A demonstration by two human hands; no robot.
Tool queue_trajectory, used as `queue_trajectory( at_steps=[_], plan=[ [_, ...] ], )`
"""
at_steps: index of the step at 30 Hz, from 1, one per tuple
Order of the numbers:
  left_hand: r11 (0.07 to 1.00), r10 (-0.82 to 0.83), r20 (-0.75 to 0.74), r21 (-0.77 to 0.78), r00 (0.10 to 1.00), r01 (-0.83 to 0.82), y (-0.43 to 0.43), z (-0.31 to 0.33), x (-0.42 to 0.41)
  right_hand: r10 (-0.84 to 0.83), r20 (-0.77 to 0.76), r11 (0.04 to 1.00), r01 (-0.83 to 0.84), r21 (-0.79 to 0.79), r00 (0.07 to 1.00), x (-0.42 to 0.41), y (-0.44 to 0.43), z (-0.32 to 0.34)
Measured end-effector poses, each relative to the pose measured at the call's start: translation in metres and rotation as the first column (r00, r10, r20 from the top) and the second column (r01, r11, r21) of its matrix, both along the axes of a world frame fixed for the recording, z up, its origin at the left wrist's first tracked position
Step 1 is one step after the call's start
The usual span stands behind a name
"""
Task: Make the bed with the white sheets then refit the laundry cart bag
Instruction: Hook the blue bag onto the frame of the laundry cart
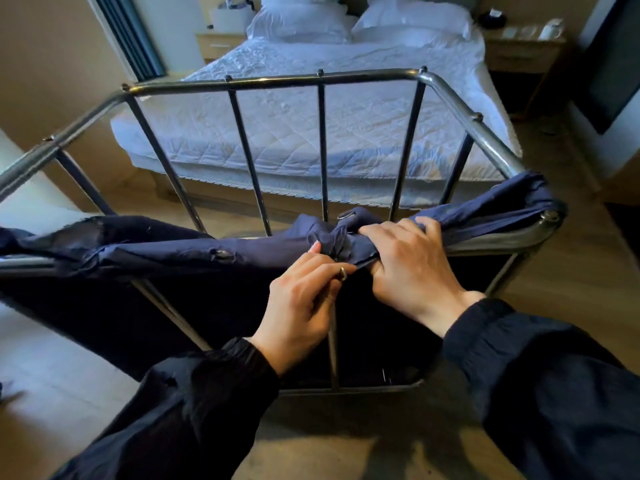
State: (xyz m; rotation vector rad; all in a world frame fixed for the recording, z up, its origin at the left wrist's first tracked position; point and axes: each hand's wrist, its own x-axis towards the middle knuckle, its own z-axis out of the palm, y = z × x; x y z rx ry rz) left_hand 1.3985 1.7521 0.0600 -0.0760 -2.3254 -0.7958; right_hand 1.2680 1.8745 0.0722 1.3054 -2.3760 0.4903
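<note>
A: So, what crowds the hands?
B: Upright bars of the metal cart frame stand between them and the bed, which fills the upper middle with a white quilted cover, with pillows at the top.
A: And the bag?
B: The navy bag drapes along the near rail, from left edge to right corner. The right hand grips a bunched fold of it; the left hand pinches a small metal ring just beside.
A: The room?
B: A wood floor, a nightstand upper right, a dark curtain upper left.
</note>
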Motion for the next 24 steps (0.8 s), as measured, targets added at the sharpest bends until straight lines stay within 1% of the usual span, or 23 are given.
queue_trajectory(
  at_steps=[2,3,5,6,8,10,13,16,19,20,22,24],
  plan=[
    [0.994,0.043,-0.102,-0.095,0.994,-0.052,-0.002,-0.003,-0.009,0.065,-0.012,0.998,-0.065,-0.016,0.998,0.003,0.000,0.003],
    [0.990,0.041,-0.156,-0.125,0.987,-0.061,-0.004,-0.003,-0.012,0.122,-0.024,0.992,-0.123,-0.031,0.992,0.006,-0.001,0.004],
    [0.991,0.019,-0.246,-0.123,0.969,-0.051,-0.008,-0.004,-0.016,0.267,-0.022,0.963,-0.268,-0.034,0.963,0.008,-0.004,0.008],
    [0.997,0.011,-0.271,-0.074,0.963,-0.033,-0.010,-0.005,-0.016,0.337,0.015,0.941,-0.336,-0.030,0.941,0.008,-0.006,0.010],
    [0.995,-0.012,-0.262,0.097,0.965,0.039,-0.013,-0.006,-0.014,0.434,0.101,0.901,-0.434,-0.023,0.895,0.007,-0.010,0.015],
    [0.963,-0.071,-0.241,0.235,0.968,0.129,-0.015,-0.007,-0.011,0.495,0.111,0.868,-0.494,-0.045,0.862,0.005,-0.012,0.017],
    [0.919,-0.198,-0.272,0.282,0.942,0.275,-0.021,-0.010,-0.006,0.582,0.091,0.812,-0.572,-0.115,0.808,0.009,-0.008,0.011],
    [0.907,-0.233,-0.355,0.256,0.905,0.334,-0.021,-0.019,-0.002,0.599,0.029,0.786,-0.581,-0.208,0.800,0.010,-0.013,-0.003],
    [0.904,-0.173,-0.471,0.272,0.865,0.329,-0.017,-0.028,-0.003,0.557,-0.094,0.773,-0.557,-0.305,0.825,0.006,-0.025,-0.013],
    [0.914,-0.134,-0.508,0.268,0.851,0.304,-0.019,-0.030,-0.004,0.547,-0.122,0.766,-0.554,-0.326,0.828,0.004,-0.026,-0.016],
    [0.952,-0.036,-0.545,0.236,0.837,0.195,-0.029,-0.030,-0.006,0.537,-0.169,0.759,-0.561,-0.331,0.827,0.000,-0.030,-0.019],
    [0.980,0.024,-0.521,0.179,0.853,0.082,-0.037,-0.028,-0.007,0.528,-0.189,0.760,-0.560,-0.330,0.828,-0.005,-0.031,-0.020]
  ],
)
